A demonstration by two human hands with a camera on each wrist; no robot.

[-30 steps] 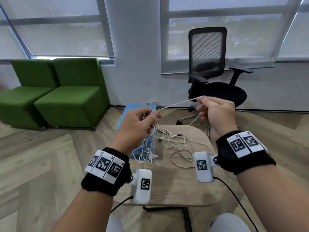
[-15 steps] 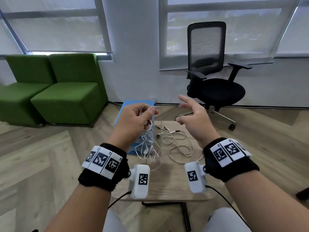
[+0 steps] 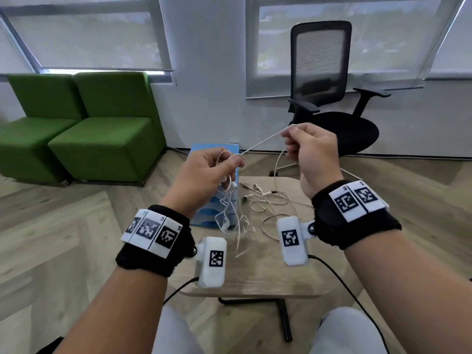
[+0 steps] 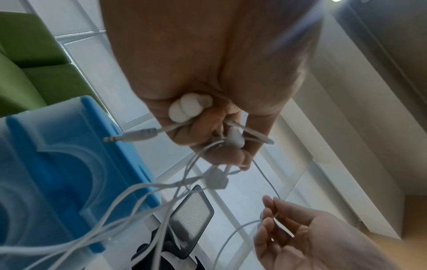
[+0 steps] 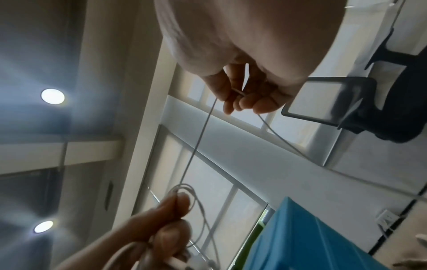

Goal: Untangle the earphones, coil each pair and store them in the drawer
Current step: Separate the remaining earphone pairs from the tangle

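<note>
My left hand (image 3: 217,167) (image 4: 221,138) grips a bunch of white earphone cable (image 3: 227,210), with an earbud (image 4: 184,107) and the jack plug (image 4: 136,137) sticking out of the fist. A taut length of that cable (image 3: 263,143) (image 5: 198,142) runs up to my right hand (image 3: 304,141) (image 5: 247,98), which pinches it. Loose loops hang from the left hand down to the table. A second pair of earphones (image 3: 268,203) lies tangled on the small wooden table (image 3: 255,277). The blue drawer box (image 3: 217,200) (image 4: 57,155) stands at the table's far left.
A black office chair (image 3: 329,98) stands behind the table at the right. Two green seats (image 3: 84,129) fill the left by the window. The table stands on a black metal foot (image 3: 283,318) over wooden flooring.
My right hand had let go and opened half a second ago; now it pinches the cable again and has pulled it taut up and to the right. The left hand kept its grip.
</note>
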